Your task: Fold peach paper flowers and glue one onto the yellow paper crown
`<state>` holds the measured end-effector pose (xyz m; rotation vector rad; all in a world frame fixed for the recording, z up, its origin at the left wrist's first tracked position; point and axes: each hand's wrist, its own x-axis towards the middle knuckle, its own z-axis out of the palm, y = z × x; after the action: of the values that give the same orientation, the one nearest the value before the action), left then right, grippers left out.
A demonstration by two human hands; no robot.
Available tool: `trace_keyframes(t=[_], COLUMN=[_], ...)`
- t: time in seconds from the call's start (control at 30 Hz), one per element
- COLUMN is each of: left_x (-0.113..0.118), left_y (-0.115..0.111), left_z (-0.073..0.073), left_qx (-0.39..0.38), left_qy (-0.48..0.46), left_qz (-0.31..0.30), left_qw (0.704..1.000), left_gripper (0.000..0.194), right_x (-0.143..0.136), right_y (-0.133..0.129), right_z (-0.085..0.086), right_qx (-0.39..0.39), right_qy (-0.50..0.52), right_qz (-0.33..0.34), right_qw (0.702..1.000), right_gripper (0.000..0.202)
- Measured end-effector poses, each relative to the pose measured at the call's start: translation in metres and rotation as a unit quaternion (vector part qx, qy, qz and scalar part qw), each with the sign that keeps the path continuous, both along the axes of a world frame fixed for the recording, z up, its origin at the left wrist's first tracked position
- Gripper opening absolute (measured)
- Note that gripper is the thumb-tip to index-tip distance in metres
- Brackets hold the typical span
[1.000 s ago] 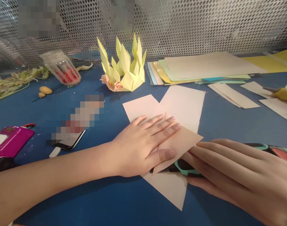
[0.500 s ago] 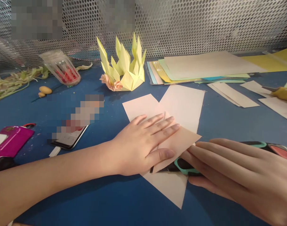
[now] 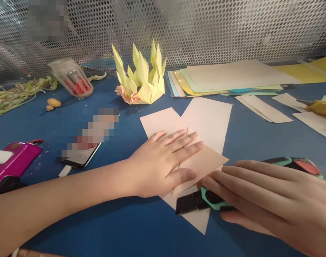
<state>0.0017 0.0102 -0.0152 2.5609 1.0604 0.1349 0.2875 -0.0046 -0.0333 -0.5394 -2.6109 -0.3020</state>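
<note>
My left hand [image 3: 163,164] lies flat with its fingers spread, pressing on a folded piece of pale pink paper [image 3: 205,157] on the blue tabletop. Other pale sheets stick out beneath it towards the back and the front. My right hand [image 3: 275,196] is closed round a utility knife [image 3: 192,202] with a wide black blade and a black and teal handle. The blade lies almost flat above the front pale sheet, just in front of the folded paper's lower edge. My right fingertips are beside that edge; the knife's grip is partly hidden under my hand.
Behind the sheets stands a yellow folded-paper crown [image 3: 144,82] with pink paper roses. A paper stack [image 3: 240,75] and cut strips [image 3: 264,107] lie at the back right. On the left are a phone [image 3: 84,157], a glass jar [image 3: 72,78] and a magenta tool [image 3: 21,160].
My right hand has drawn the utility knife out from under the folded paper, towards me and slightly right, so more of the blade shows. My left hand has stayed in place.
</note>
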Motion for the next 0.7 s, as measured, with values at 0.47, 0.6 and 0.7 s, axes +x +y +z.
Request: trace_keyframes(t=[0.47, 0.6, 0.7], left_x=[-0.004, -0.006, -0.007], left_y=[-0.003, -0.004, -0.004], left_z=[0.008, 0.009, 0.007], left_qx=[-0.051, -0.063, -0.058], left_qy=[-0.062, -0.087, -0.109], left_qz=[0.035, 0.029, 0.023], left_qw=[0.996, 0.994, 0.992], left_gripper=[0.070, 0.102, 0.112], right_x=[0.069, 0.069, 0.067], right_y=[0.094, 0.099, 0.100], right_z=[0.030, 0.038, 0.034], right_qx=[-0.003, 0.035, 0.057], right_qy=[-0.068, -0.049, -0.017], right_qz=[-0.187, -0.273, -0.355], right_qw=[0.980, 0.960, 0.933], right_gripper=[0.060, 0.067, 0.062])
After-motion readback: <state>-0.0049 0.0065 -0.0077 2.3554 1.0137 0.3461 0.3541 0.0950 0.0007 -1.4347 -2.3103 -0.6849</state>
